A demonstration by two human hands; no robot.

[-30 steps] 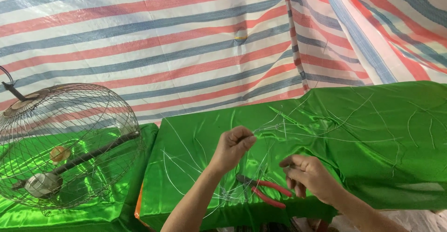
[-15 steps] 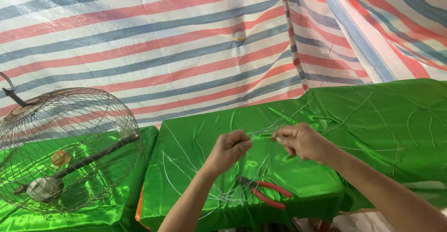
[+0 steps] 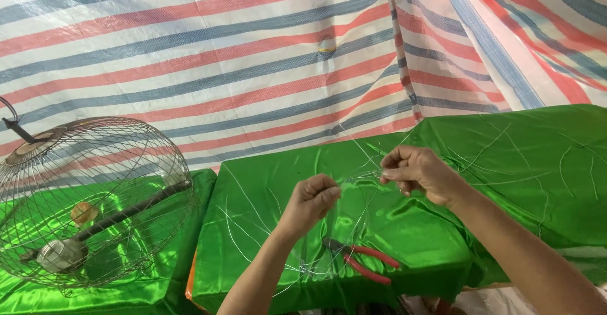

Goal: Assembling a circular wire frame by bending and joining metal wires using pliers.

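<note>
My left hand [image 3: 314, 201] and my right hand [image 3: 416, 171] are raised over a table draped in shiny green cloth [image 3: 442, 226]. Both pinch a thin silvery wire [image 3: 360, 176] stretched between them, part of a loose wire frame [image 3: 316, 252] that stands on the cloth. Red-handled pliers [image 3: 363, 261] lie on the cloth below my hands, near the front edge.
A round wire cage [image 3: 95, 195] with a dark rod and small cups inside rests on green cloth at the left. Several loose wires [image 3: 506, 163] lie across the cloth at the right. A red, white and blue striped tarp [image 3: 253, 55] hangs behind.
My right hand rose from beside the pliers to the wire near my left hand, then drew a little away to the right. My left hand has kept its pinch.
</note>
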